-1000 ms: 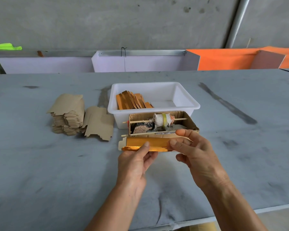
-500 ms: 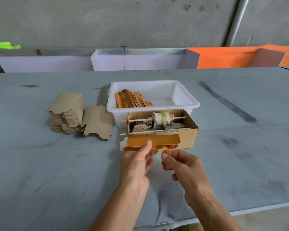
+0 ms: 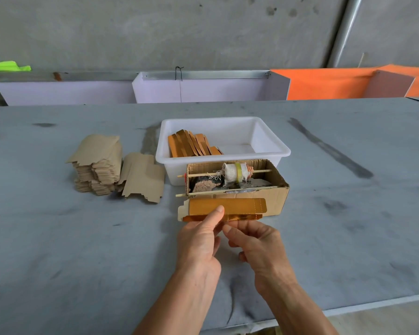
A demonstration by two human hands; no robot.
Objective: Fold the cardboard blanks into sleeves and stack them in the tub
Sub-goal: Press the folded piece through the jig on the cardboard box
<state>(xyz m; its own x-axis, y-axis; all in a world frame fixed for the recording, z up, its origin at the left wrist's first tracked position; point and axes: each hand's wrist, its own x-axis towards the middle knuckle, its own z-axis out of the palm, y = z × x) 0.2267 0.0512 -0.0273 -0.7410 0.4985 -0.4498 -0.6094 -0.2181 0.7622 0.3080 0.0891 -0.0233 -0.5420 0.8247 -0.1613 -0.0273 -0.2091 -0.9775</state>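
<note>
A: So, why's your tub (image 3: 271,151) just behind the glue box (image 3: 273,197)?

B: Short reach for finished sleeves (image 3: 191,146). Your left hand (image 3: 198,240) pinches the gold blank (image 3: 237,207) before that box; your right hand (image 3: 257,243) nips its lower flap.

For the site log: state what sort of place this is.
Probably a small packing workshop: a bare concrete wall, a long grey worktable, a stack of blanks and a tub of folded sleeves.
</note>
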